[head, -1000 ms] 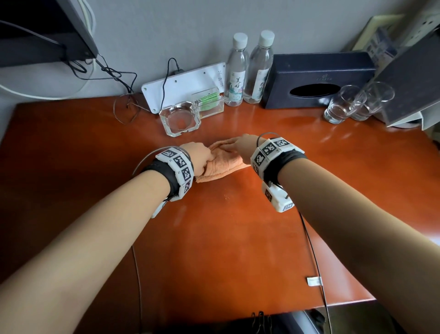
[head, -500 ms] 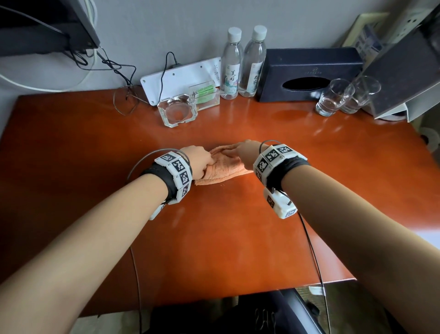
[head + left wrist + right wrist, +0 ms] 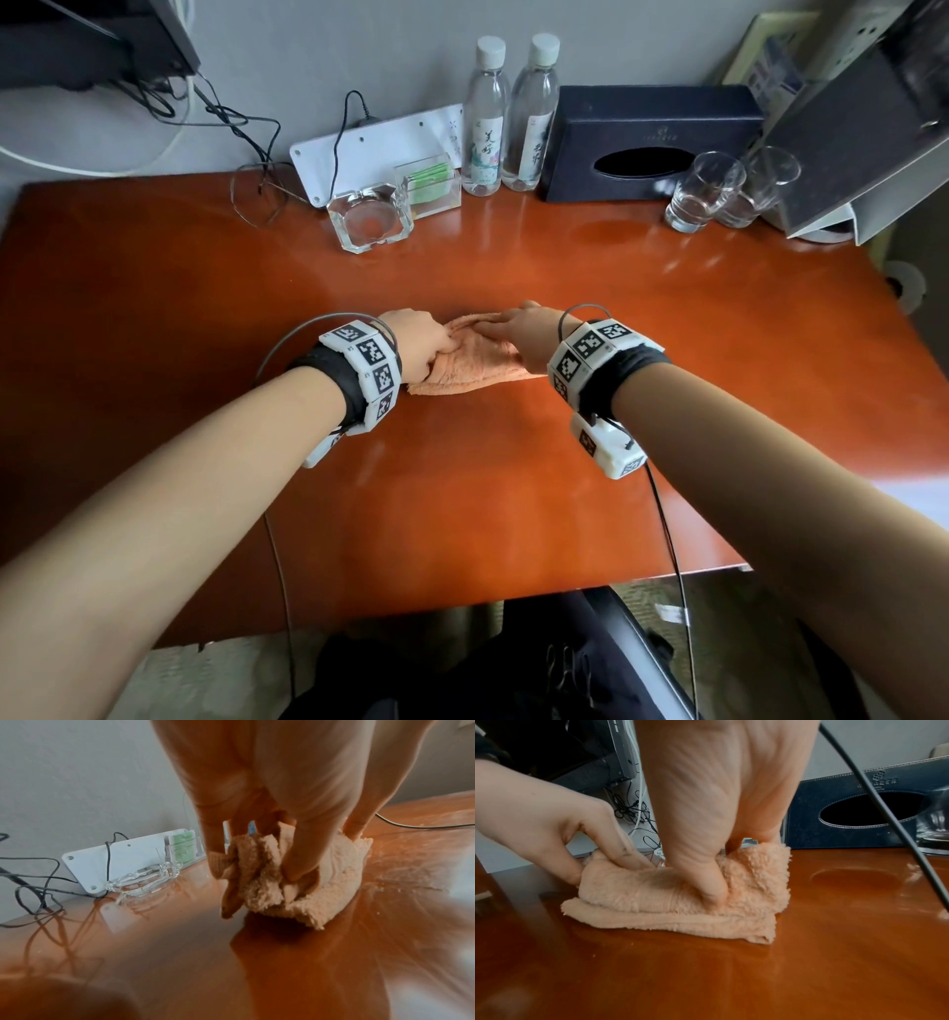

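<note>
A peach fluffy cloth [image 3: 475, 367] lies folded in the middle of the red-brown table [image 3: 462, 488]. My left hand [image 3: 423, 344] pinches its left end with curled fingers. In the left wrist view the cloth [image 3: 331, 882] bunches between thumb and fingers. My right hand [image 3: 518, 329] grips the right part. In the right wrist view its thumb [image 3: 713, 890] digs into the front of the cloth [image 3: 641, 902] while the fingers reach behind the raised fold. The left hand [image 3: 552, 817] shows there too, holding the far end.
Along the back wall stand a glass ashtray [image 3: 369, 221], a clear box with green packets [image 3: 431, 187], a white board [image 3: 375, 146], two water bottles [image 3: 485, 113], a dark tissue box [image 3: 647, 144] and two glasses [image 3: 703, 192]. Loose cables [image 3: 251, 195] lie back left.
Both hands keep their hold on the cloth. My head view has drawn back, so more of the table's front edge shows. The cloth has stayed about where it was.
</note>
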A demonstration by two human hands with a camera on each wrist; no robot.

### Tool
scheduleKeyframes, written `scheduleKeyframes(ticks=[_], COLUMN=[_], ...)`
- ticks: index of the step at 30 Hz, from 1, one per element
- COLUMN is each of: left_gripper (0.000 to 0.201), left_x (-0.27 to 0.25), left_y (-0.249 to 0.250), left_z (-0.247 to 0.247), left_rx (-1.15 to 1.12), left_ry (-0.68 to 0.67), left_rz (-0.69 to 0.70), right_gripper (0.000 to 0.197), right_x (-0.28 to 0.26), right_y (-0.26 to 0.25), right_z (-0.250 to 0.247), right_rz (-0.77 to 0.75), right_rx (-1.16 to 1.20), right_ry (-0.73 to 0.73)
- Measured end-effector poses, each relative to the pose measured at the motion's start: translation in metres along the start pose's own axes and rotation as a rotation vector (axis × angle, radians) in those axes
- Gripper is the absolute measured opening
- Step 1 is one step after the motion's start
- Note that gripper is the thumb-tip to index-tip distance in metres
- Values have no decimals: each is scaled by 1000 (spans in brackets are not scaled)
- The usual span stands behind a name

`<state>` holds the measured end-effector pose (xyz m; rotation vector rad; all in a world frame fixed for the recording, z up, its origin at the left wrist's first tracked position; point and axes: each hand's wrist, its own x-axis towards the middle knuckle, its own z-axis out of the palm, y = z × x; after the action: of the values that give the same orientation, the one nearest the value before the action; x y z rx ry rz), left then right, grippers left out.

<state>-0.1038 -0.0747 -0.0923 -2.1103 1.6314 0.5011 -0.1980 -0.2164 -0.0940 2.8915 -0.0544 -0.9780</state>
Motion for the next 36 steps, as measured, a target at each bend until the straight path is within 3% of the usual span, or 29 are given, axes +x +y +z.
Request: scheduleKeyframes(ticks=[4,13,19,30,36], left_gripper=[46,66,68,57,66], left_x=[1,21,50,106,125], left_y=[-3,0,41,134,164], left_z=[0,-40,-71,-100,-102], left_rx=[-18,-150,-186,-266,-135], left_ry=[-5,168,201,208,132], left_rz=[26,183,265,366,399], right_gripper=[68,62,58,52,47], right_x=[-10,-46,-95,-160,-159], right_y=[-1,17,61,125,130], right_z=[12,41,62,124,150], right_rz=[69,242,385,681,754], right_rx=[170,674,947,988,869], right_ry=[136,406,356,384,375])
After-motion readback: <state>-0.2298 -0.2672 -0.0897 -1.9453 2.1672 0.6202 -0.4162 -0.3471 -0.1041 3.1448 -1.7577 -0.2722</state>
